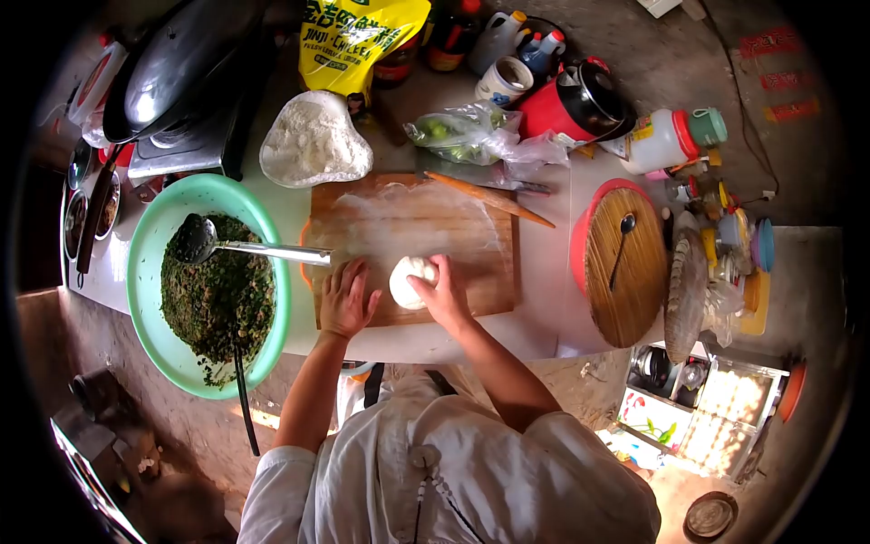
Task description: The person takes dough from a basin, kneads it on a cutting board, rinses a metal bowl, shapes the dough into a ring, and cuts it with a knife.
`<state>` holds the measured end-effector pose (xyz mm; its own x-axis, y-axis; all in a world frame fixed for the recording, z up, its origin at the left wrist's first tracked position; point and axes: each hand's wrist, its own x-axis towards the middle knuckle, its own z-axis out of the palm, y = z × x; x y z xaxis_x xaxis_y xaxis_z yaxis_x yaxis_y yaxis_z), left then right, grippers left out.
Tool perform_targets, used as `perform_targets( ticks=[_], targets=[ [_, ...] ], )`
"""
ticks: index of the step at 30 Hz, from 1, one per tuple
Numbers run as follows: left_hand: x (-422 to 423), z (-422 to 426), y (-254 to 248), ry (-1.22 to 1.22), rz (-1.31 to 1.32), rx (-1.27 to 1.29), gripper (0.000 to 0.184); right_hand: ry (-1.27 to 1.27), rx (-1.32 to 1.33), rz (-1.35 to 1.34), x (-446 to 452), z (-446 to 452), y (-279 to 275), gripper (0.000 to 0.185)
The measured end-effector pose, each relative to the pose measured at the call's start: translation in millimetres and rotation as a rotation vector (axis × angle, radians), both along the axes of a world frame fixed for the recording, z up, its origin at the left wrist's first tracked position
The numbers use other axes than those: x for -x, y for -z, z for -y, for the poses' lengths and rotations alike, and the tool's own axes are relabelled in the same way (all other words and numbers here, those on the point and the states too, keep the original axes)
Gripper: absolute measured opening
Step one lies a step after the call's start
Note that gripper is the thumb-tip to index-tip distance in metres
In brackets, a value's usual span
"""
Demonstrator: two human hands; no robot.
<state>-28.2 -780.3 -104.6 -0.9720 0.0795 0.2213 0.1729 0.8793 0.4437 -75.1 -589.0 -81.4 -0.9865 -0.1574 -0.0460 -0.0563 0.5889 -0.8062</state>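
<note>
A floured wooden board (pixel 408 208) lies in the middle of the table. On its near part sits a round lump of white dough (pixel 411 282), gripped at its right side by my right hand (pixel 443 291). My left hand (pixel 346 299) rests on the board's near left corner with its fingers spread, apart from the dough and holding nothing. Left of it is a green basin (pixel 283 308) of chopped green filling with a metal ladle (pixel 272 251) lying over the rim. A tapered rolling pin (pixel 489 199) lies across the board's far right edge.
Behind the board stand a bowl of flour (pixel 317 139), a yellow bag (pixel 355 41), a plastic bag of green vegetables (pixel 462 129) and a red cooker (pixel 553 110). A wok (pixel 181 72) is at the far left. Right of the board, a round wooden lid (pixel 625 272) carries a spoon (pixel 622 249).
</note>
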Motion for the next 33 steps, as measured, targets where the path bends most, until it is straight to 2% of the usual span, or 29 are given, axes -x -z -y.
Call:
perform_targets(
  ticks=[3, 4, 5, 7, 9, 10, 11, 13, 14, 15, 17, 18, 19, 21, 23, 24, 25, 27, 28, 29, 31, 32, 33],
  targets=[
    [-0.4, -0.7, -0.8, -0.001, 0.002, 0.01, 0.042, 0.134, 0.161, 0.149, 1.5, -15.7, 3.8, 0.04],
    [-0.5, -0.5, 0.0, -0.001, 0.002, 0.021, 0.043, 0.211, 0.185, 0.075, 5.4, -16.8, -12.8, 0.039],
    [-0.2, -0.4, 1.0, -0.005, 0.004, 0.031, 0.044, 0.272, 0.059, 0.034, 4.1, -25.4, -34.8, 0.039],
    [-0.2, -0.5, 2.9, -0.012, 0.007, 0.035, 0.045, 0.296, -0.182, -0.412, 8.7, -40.6, -47.1, 0.041],
    [-2.2, -0.3, 3.3, -0.009, 0.01, 0.043, 0.047, 0.183, -0.412, -0.68, 19.0, -60.5, -52.7, 0.044],
    [-1.8, -0.6, 2.6, -0.009, 0.025, 0.039, 0.047, 0.177, -0.391, -0.575, 18.9, -67.1, -46.7, 0.033],
    [-1.0, -1.1, 1.6, -0.009, 0.039, 0.036, 0.048, 0.18, -0.393, -0.578, 18.0, -77.0, -38.0, 0.033],
    [-0.5, -0.9, -0.6, -0.006, 0.027, 0.04, 0.049, -0.211, -0.491, -0.392, 16.1, -93.9, -24.6, 0.023],
    [-0.6, -0.6, -0.6, -0.008, 0.022, 0.043, 0.049, -0.045, -0.396, -0.221, 13.5, -99.2, -20.3, 0.017],
    [-0.6, -0.6, 0.7, -0.012, 0.023, 0.043, 0.049, 0.183, -0.215, 0.154, 17.1, -99.6, -26.1, 0.017],
    [-2.1, -0.6, 3.7, -0.006, 0.027, 0.05, 0.05, 0.373, -0.127, 0.097, 30.3, -102.3, -36.5, 0.016],
    [-2.1, -0.5, 3.5, -0.003, 0.03, 0.052, 0.05, 0.299, -0.311, 0.036, 39.9, -110.2, -34.9, 0.017],
    [-1.6, -0.7, 2.5, -0.004, 0.024, 0.056, 0.05, 0.301, -0.311, 0.038, 51.0, -108.3, -31.1, 0.017],
    [-0.8, -2.0, 1.4, -0.003, 0.018, 0.061, 0.05, 0.248, -0.437, -0.478, 69.5, -100.5, -19.8, 0.031],
    [-0.9, -2.1, 0.6, -0.012, 0.02, 0.064, 0.049, 0.108, -0.474, -0.309, 73.0, -97.8, 18.8, 0.042],
    [-1.2, -2.4, 0.7, -0.008, 0.019, 0.067, 0.049, 0.116, -0.596, -0.31, 65.0, -86.2, 4.8, 0.046],
    [-1.2, -2.6, 1.6, -0.01, 0.019, 0.07, 0.049, 0.121, -0.593, -0.312, 57.6, -83.2, -4.9, 0.046],
    [-1.5, -1.8, 3.0, -0.016, 0.024, 0.077, 0.049, 0.122, -0.539, -0.138, 39.8, -78.2, -13.6, 0.042],
    [-1.3, -1.7, 2.9, -0.015, 0.023, 0.059, 0.047, 0.076, -0.384, -0.163, 34.6, -79.6, -21.8, 0.036],
    [-1.5, -1.5, 2.5, -0.014, 0.022, 0.042, 0.046, 0.255, -0.081, 0.114, 21.2, -79.7, -31.7, 0.031],
    [-1.4, -0.2, 1.1, -0.007, 0.029, 0.026, 0.044, 0.287, -0.133, 0.05, 11.7, -97.9, -18.1, 0.034],
    [-1.1, -0.1, 0.1, 0.0, 0.03, 0.008, 0.041, 0.3, -0.139, -0.107, 8.5, -102.2, -12.9, 0.036],
    [-0.1, -1.7, 3.0, -0.007, 0.032, 0.017, 0.041, 0.328, -0.057, -0.133, 6.4, -99.2, -9.2, 0.04]
  ],
)
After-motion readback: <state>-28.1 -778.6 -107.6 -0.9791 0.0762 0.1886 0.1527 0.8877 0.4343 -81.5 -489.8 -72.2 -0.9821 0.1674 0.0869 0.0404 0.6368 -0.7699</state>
